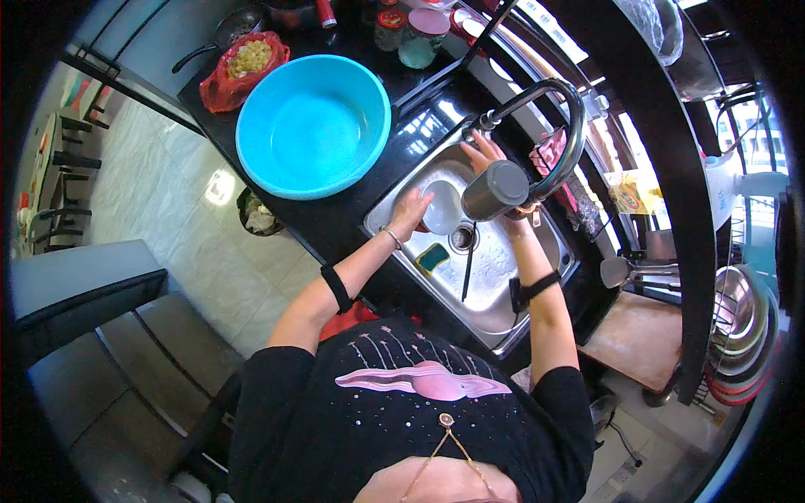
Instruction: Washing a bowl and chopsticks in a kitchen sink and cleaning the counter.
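My left hand (pixel 410 212) grips the rim of a white bowl (pixel 442 209) over the steel sink (pixel 497 276). My right hand (pixel 485 153) has its fingers spread near the base of the faucet (pixel 569 107); the dark grey faucet head (pixel 497 190) hides its palm, so contact with the tap cannot be told. A green and yellow sponge (pixel 432 258) lies in the sink below the bowl. One dark chopstick-like stick (pixel 468 261) rests beside the drain (pixel 462 237). Something reddish shows partly behind the bowl.
A large blue plastic basin (pixel 314 129) stands on the black counter left of the sink. Behind it are a red bag of chopped yellowish food (pixel 248 60), a frying pan (pixel 236 28) and glass jars (pixel 421 47). A cutting board (pixel 635 339) and hanging ladles (pixel 619 272) are at right.
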The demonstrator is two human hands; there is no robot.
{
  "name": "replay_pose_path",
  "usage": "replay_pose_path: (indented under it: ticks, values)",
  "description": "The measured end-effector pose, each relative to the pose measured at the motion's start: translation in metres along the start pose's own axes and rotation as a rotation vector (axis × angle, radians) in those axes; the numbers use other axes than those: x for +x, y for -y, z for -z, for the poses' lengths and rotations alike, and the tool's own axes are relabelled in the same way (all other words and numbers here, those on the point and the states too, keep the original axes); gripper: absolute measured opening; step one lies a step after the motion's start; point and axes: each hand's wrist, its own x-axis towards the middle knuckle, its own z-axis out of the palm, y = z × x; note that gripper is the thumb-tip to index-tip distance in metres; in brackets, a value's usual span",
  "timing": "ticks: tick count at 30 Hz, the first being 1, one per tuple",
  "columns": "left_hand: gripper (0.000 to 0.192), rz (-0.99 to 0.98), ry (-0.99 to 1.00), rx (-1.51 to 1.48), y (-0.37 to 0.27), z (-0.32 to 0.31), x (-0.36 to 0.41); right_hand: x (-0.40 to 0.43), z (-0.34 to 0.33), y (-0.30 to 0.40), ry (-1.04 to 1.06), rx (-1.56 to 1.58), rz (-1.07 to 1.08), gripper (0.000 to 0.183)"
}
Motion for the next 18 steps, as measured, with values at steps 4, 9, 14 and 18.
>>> replay_pose_path:
  ticks: [4,9,14,18]
  values:
    - [0.044,0.089,0.142,-0.202,-0.042,-0.018,-0.028,-0.026,0.017,-0.047,-0.061,-0.619,0.146,0.038]
    - [0.047,0.080,0.205,-0.252,-0.030,-0.032,-0.018,-0.035,0.033,-0.054,-0.147,-0.520,0.013,0.037]
    - [0.047,0.170,0.187,-0.329,-0.029,-0.028,-0.028,0.006,0.026,-0.043,-0.171,-0.587,0.134,0.038]
    - [0.045,0.185,0.192,-0.362,-0.031,-0.047,-0.028,0.000,0.038,-0.048,-0.213,-0.652,0.141,0.039]
